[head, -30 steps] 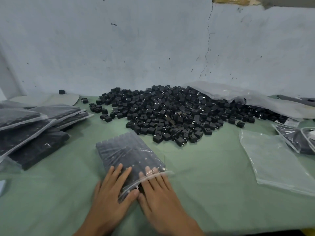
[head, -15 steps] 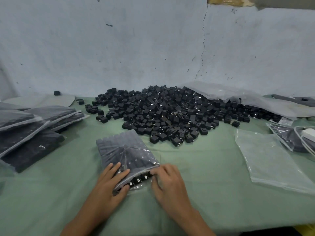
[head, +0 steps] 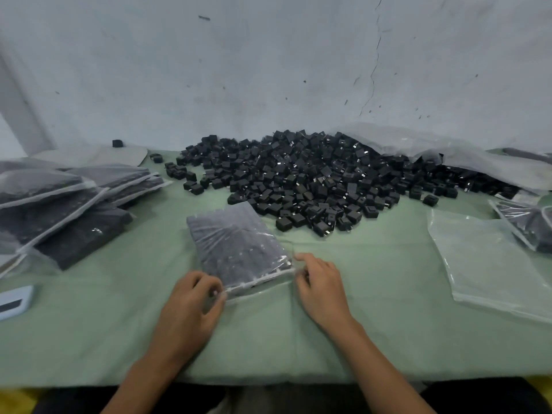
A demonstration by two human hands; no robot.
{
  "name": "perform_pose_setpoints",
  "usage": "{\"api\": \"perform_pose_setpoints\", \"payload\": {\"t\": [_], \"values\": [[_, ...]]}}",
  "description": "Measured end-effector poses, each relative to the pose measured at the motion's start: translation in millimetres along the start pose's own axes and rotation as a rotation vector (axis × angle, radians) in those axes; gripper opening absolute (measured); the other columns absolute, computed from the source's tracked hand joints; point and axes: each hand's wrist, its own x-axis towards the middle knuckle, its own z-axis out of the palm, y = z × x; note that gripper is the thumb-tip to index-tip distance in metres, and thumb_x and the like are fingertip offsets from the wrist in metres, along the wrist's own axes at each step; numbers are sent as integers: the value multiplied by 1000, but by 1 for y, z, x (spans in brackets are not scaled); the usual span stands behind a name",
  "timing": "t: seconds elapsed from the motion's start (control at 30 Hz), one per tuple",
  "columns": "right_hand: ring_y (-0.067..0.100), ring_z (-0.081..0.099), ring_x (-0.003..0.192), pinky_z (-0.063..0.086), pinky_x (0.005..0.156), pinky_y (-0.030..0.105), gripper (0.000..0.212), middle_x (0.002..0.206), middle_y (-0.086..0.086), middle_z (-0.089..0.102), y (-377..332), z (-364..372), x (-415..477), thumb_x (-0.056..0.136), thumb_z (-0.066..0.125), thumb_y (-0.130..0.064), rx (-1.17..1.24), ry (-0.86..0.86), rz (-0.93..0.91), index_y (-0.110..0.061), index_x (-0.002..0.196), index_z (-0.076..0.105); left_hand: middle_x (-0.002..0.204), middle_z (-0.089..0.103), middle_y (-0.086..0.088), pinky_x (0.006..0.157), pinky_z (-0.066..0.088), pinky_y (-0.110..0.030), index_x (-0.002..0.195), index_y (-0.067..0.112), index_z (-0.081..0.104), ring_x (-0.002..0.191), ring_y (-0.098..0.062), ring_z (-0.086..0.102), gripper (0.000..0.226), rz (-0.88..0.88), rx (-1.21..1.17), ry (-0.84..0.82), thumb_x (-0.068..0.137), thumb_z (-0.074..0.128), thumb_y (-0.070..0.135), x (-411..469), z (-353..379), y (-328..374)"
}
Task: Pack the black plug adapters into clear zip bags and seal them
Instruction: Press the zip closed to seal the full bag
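Left hand (head: 191, 303) sits at the near left corner of the filled bag (head: 239, 249), thumb and curled fingers pinching the zip strip there. Further left, a stack of packed bags (head: 68, 204) lies at the table's left edge, each stuffed with dark adapters, and those look finished. A pale flat object (head: 15, 300) pokes in at the near left edge; what it is cannot be told.

At the centre, the filled bag lies flat on the green cloth (head: 373, 309), its rows of adapters showing through the plastic and its mouth turned toward the person. Behind it, a big heap of loose adapters (head: 313, 177) spreads across the middle of the table toward the wall, so by far the greater part of the job is left to do.

The right hand (head: 322, 288) is at the bag's near right corner, fingers bent and fingertips touching the strip's end; whether it truly pinches the plastic or only presses on it cannot be told. With a hand at each end of the strip, this bag looks to be at its sealing step, though the seal's state is not clear.

To the right, an empty clear bag (head: 484, 261) lies flat, probably next to be filled. Another partly visible bag (head: 528, 222) with dark contents lies at the right edge.
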Motion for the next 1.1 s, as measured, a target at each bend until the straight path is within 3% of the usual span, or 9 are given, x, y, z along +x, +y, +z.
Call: {"api": "perform_pose_setpoints", "payload": {"t": [0.1,0.23,0.33,0.43,0.5,0.57,0.7,0.97,1.1], "values": [[23,49,84,40,82,38,27,79,-11,56,-2,0,-1,89,55,-14,-12,-22,-16,-26,113,57,88,54,10,66,50,-32,90,27,61,72,-16,60,14,-87,3,-54,77,64,25,-15,-3,5],[24,48,81,39,77,38,22,71,-12,53,0,3,-2,88,57,-15,10,-16,2,-23,107,50,86,54,14,64,51,-31,88,28,59,70,-9,54,11,-147,8,-13,80,66,31,-22,-7,11],[29,51,84,40,79,39,18,76,-5,59,3,4,0,89,56,-15,16,-16,11,-18,106,53,68,56,12,59,43,-30,76,29,49,62,-7,52,39,-319,64,-51,78,64,66,-26,-10,4],[27,51,85,40,81,39,22,76,-6,59,3,4,-2,90,55,-16,27,-28,5,-19,112,54,58,55,8,55,36,-31,67,27,52,59,-7,52,69,-446,163,-160,73,31,92,-26,-12,1],[28,51,85,41,82,39,26,74,-6,59,3,3,-3,90,54,-15,35,-33,-2,-19,116,55,60,57,6,58,39,-32,69,26,56,63,-15,55,66,-489,143,-180,81,27,85,-24,-10,4],[30,51,85,42,83,40,28,73,-7,58,3,3,-3,90,54,-12,42,-33,-4,-18,118,56,63,60,5,62,45,-33,72,23,59,69,-21,58,54,-538,102,-170,89,39,71,-24,-9,6],[30,51,85,41,85,39,31,71,-7,58,3,3,-1,89,53,-9,39,-36,14,-19,119,57,65,62,9,62,41,-30,71,26,63,69,-17,58,36,-646,-2,-119,91,53,54,-23,-7,11],[23,45,82,39,84,38,28,70,-7,57,5,5,-2,91,54,-13,51,-26,24,-21,117,60,74,67,6,66,46,-31,74,23,65,77,-23,61,32,-709,-3,-56,91,54,48,-23,-4,19],[27,50,83,41,84,39,25,74,-5,62,5,5,-3,91,56,-14,49,-27,13,-21,114,62,71,65,8,67,47,-30,74,22,64,75,-21,62,30,-705,-9,-63,90,56,45,-22,-4,20]]}}
